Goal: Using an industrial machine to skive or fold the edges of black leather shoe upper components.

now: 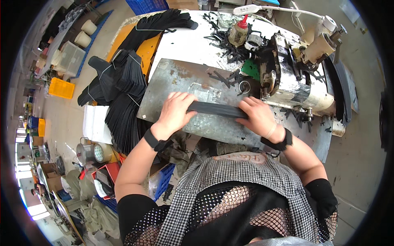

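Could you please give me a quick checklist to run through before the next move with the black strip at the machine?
1. Left hand flat on the black strip: ok.
2. Right hand on the strip's other end: ok.
3. Strip lies flat on the metal plate: ok.
4. Fingers away from the machine head: ok.
5. Black scraps lie on the plate ahead of the strip: not ok.
6. Machine running: cannot tell.

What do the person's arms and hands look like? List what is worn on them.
Both forearms are bare. The left hand has a black band at the wrist, and the right hand has a similar black wrist strap plus a thin pale band just above it. Black sleeves cover the upper arms. No gloves on the fingers.
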Tool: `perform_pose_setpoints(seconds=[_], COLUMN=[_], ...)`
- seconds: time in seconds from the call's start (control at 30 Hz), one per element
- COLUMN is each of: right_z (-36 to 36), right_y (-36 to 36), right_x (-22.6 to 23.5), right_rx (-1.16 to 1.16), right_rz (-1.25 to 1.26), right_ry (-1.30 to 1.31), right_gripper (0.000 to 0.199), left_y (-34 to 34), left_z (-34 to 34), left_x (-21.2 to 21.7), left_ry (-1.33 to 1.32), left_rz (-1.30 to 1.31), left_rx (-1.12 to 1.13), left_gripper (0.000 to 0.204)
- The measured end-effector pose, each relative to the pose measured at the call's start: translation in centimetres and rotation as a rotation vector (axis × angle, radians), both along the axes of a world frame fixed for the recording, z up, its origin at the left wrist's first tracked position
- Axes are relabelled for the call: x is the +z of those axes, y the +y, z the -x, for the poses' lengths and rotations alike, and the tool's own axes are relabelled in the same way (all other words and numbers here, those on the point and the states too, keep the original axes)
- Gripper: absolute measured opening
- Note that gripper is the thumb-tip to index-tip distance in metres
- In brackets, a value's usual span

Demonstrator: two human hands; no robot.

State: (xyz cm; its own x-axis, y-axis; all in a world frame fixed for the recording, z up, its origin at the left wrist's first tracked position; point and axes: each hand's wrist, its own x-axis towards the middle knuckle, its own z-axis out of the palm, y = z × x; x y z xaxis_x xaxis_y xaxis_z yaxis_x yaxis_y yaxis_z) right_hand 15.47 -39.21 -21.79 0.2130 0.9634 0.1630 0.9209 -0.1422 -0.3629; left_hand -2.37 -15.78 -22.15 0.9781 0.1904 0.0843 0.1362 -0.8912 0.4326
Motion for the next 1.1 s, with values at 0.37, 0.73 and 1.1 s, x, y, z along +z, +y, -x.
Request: perform_pose_setpoints(seconds=[0.37, 0.73, 1.1], right_z=[2.0, -0.7, -1.8], right_y=[-5.0, -1.4, -8.2], right_x=[-2.8, 1.4, 2.7], right_rx=[-0.208, 0.091, -0.326], right_rz=[0.019, 0.189, -0.138], right_ry=[-0.019, 0.483, 1.828], right_gripper=[0.05, 0.026, 0.092], left_y=[-6.1, -4.5, -12.2], left_z=[-0.7, -3.5, -8.0], left_x=[-7.9, -1.8, 2.1], left_ry=[-0.34, -0.119, -0.388], left_rz=[1.089, 1.24, 0.538], left_rx=[-0.006, 0.007, -0.55], left_gripper=[0.04, 0.048, 0.076])
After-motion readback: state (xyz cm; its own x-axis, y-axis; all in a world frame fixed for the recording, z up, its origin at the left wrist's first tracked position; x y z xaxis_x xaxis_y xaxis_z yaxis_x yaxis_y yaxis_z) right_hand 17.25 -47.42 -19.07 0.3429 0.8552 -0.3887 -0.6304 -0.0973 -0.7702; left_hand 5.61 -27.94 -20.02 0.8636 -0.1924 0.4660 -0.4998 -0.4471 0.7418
